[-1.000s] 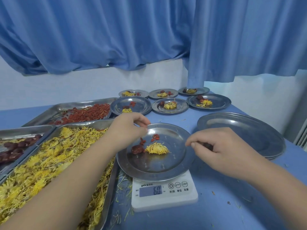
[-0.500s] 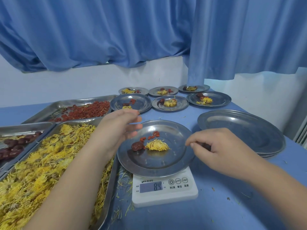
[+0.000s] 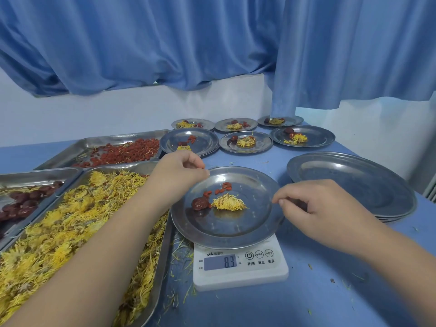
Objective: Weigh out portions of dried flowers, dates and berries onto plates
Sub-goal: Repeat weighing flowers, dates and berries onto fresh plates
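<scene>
A steel plate [image 3: 250,230] sits on a white scale [image 3: 240,277] whose display reads 8.3. The plate carries one yellow dried flower [image 3: 228,202], a dark date [image 3: 199,204] and several red berries [image 3: 220,188]. My left hand [image 3: 179,171] hovers over the plate's far left rim, its curled fingertips pinching a small red berry. My right hand [image 3: 316,208] is at the plate's right rim, thumb and forefinger pinched on the edge.
Left of the scale stand three steel trays: dried flowers [image 3: 70,232], dates [image 3: 21,204] and berries [image 3: 122,153]. Several filled plates [image 3: 245,141] sit at the back. A stack of empty plates [image 3: 354,185] lies at the right. Loose petals litter the blue table.
More red berries now lie on the plate, and the scale reading rose from 6.0 to 8.3. My left hand drew back toward the plate's far left rim. My right hand stayed put.
</scene>
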A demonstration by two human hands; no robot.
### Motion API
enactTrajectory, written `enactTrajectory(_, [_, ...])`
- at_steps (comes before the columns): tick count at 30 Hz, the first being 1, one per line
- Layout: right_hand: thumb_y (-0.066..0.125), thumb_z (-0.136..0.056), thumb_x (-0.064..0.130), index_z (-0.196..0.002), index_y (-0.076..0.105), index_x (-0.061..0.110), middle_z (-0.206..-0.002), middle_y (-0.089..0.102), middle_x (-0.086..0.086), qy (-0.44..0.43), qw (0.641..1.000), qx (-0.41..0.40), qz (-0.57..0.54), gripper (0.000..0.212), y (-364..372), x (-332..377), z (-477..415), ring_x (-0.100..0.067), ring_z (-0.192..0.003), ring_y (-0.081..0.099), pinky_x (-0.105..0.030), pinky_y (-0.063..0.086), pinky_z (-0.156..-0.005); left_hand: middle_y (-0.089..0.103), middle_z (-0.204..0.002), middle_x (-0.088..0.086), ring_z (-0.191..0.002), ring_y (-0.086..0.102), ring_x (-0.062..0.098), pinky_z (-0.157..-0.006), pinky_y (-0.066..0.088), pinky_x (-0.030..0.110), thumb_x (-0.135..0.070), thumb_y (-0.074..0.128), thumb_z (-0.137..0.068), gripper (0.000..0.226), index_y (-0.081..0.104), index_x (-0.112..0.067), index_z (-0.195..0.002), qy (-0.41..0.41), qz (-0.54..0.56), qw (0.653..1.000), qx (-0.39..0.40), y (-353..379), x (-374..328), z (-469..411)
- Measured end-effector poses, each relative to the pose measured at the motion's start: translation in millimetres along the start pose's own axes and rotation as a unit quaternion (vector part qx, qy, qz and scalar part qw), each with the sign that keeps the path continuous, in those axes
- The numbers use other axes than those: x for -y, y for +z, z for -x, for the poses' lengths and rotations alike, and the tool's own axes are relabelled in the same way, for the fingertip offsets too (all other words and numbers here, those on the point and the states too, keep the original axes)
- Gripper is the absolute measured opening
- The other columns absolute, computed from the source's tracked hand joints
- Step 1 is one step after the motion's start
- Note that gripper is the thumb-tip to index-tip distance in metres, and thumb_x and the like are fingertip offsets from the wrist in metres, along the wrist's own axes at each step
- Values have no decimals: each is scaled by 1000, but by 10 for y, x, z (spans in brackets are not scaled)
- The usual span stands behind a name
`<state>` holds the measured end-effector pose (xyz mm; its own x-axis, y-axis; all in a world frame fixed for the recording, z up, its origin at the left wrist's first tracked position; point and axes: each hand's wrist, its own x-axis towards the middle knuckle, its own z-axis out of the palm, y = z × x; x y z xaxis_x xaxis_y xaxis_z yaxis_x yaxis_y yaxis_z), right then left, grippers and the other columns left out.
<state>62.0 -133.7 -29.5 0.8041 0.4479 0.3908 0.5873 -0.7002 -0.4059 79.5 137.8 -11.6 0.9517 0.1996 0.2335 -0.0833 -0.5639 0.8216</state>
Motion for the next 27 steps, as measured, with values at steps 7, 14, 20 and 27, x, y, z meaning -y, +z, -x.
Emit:
enactTrajectory(7, [55,-87,29,-87,69,36,-68,58,29,40,999,1,-5,16,42,0,-8,1,-66,54,-25,44,-58,73,-85,-10,-83,67,7,-75,50,28,-41,56,-92,21,73,-30,-85,24,-62,997,47,-49,-42,68])
enactTrajectory(14, [50,-87,39,-97,57,40,-65,62,19,85,995,33,38,12,91,27,21,1,-64,56,-26,48,-58,66,-98,-7,-93,62,10,-72,46,26,-14,68,-83,16,63,-29,-85,17,-77,997,2,-130,91,87])
enactTrajectory(20, [53,-87,38,-89,47,35,-67,67,9,175,981,68,-56,7,176,11,-10,-5,-51,64,-28,51,-56,66,-115,0,-105,64,19,-98,50,42,-21,61,-93,19,64,-18,-111,-123,133,983,19,-193,130,124])
enactTrajectory(27, [59,-88,4,-89,59,12,-60,57,-7,236,924,25,-301,8,233,82,-55,-23,-51,66,-30,51,-47,61,-119,10,-107,61,28,-87,51,41,-22,59,-92,26,62,-11,-115,-184,342,921,42,-268,113,150])
